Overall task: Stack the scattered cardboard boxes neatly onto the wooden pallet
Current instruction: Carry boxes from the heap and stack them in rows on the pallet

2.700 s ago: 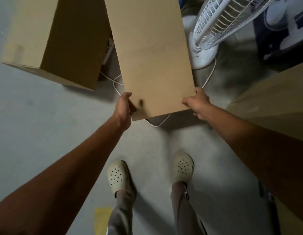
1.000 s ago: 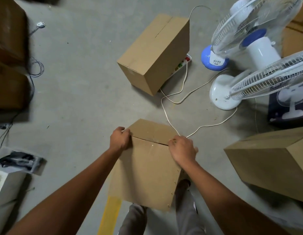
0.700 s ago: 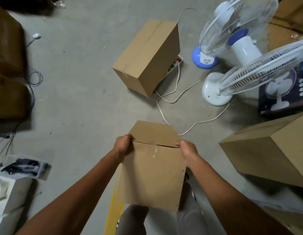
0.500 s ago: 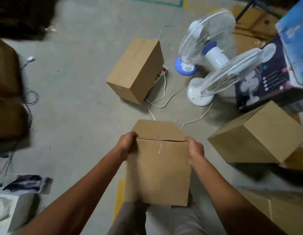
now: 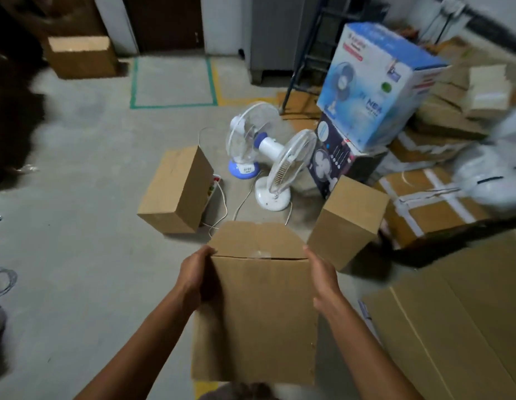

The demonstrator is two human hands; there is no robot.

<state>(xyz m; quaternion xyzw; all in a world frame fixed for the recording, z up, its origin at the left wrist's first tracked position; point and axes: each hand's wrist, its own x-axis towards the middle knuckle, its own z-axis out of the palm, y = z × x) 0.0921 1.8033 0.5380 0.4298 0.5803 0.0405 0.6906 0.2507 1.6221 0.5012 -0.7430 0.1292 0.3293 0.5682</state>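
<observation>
Since my left hand (image 5: 196, 272) and right hand (image 5: 320, 272) only press flat-palmed against opposite sides near its top edge, the cardboard box (image 5: 256, 313) I carry at my front seems light and stiff. Smooth card may slip, so I'd hook fingers under the bottom corners.

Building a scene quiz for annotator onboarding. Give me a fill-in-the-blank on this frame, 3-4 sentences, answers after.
1. The left hand and right hand hold the carried box by its opposite ___.
2. ___ white table fans stand on the floor beyond it.
3. The taped rectangle on the floor near the door is ___.
4. The blue fan carton rests ___ a dark carton.

Answers: sides; two; green; on top of
</observation>
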